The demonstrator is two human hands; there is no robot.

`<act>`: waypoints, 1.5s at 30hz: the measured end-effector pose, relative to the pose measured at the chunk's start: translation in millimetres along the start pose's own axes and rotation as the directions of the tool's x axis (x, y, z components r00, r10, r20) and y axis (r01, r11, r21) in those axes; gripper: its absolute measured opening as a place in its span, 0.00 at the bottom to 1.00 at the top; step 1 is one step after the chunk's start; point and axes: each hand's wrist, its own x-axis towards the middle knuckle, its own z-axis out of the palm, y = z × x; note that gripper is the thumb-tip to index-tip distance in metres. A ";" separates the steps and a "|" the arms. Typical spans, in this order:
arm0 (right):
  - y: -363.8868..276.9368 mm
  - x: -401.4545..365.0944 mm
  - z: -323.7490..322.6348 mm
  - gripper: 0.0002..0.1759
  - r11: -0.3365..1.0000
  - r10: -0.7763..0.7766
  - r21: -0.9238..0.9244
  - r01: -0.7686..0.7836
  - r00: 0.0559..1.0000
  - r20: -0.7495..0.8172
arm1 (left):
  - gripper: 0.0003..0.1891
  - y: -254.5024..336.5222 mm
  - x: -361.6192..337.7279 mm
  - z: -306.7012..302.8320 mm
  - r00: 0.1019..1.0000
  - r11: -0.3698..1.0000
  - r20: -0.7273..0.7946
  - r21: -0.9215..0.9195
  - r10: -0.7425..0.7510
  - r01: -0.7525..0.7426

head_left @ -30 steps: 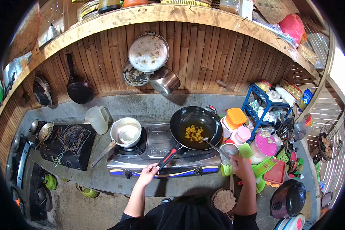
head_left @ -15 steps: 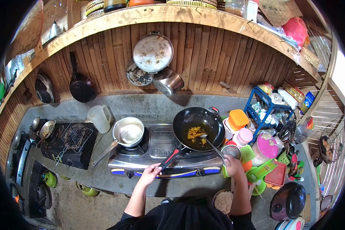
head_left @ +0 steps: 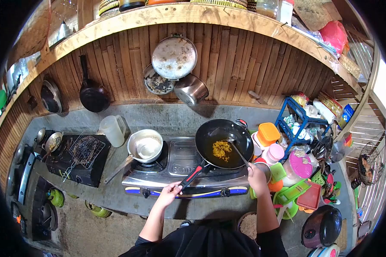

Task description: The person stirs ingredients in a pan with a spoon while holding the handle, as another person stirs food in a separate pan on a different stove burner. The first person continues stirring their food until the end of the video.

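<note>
A black wok [head_left: 206, 132] sits on the right burner of the two-burner gas stove [head_left: 185, 150]. Its red-and-black handle points toward me, and my left hand [head_left: 169, 192] is closed around the end of it. Inside the wok lies a yellow-orange chopped or ground mass [head_left: 221, 150] with some oil around it. My right hand [head_left: 257, 179] grips the handle of a metal ladle or spoon [head_left: 240, 154], whose head rests in the wok at the upper right of the food.
A white pot [head_left: 135, 147] with a long handle stands on the left burner. Plastic containers [head_left: 268, 133] and a blue rack [head_left: 287, 124] crowd the wok's right side. Further left are a clear pitcher [head_left: 112, 131] and a wire grill [head_left: 85, 150]. Pans hang on the bamboo wall.
The ladle's head has moved from the food's right edge up toward the wok's upper right, and my right hand has shifted slightly up and left. My left hand keeps the handle.
</note>
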 end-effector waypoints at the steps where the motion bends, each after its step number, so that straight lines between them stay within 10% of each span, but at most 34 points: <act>1: 2.1 1.1 0.9 0.15 1.000 0.000 0.000 0.000 1.000 0.000 | 0.18 0.2 0.0 0.5 1.000 1.000 0.002 -0.003 0.004 -0.004; 29: -3.1 -66.0 -79.4 0.13 0.999 -0.010 -0.040 0.013 0.997 0.077 | 0.18 -2.7 2.2 0.3 1.000 0.999 0.001 -0.049 -0.007 0.007; 37: -0.9 -60.9 -53.2 0.13 0.998 0.063 -0.003 -0.063 0.991 0.116 | 0.20 -1.1 3.7 -1.1 1.000 1.000 0.017 -0.014 0.010 -0.010; 39: 12.1 -54.6 -34.9 0.13 0.975 -0.199 0.103 0.199 0.980 -0.014 | 0.20 -1.0 3.8 -2.2 1.000 1.000 0.021 -0.002 0.011 -0.011; 45: -1.8 -43.2 -12.2 0.13 0.994 -0.052 0.101 0.045 0.996 0.068 | 0.20 5.4 2.1 -1.1 1.000 1.000 0.030 -0.022 0.010 -0.009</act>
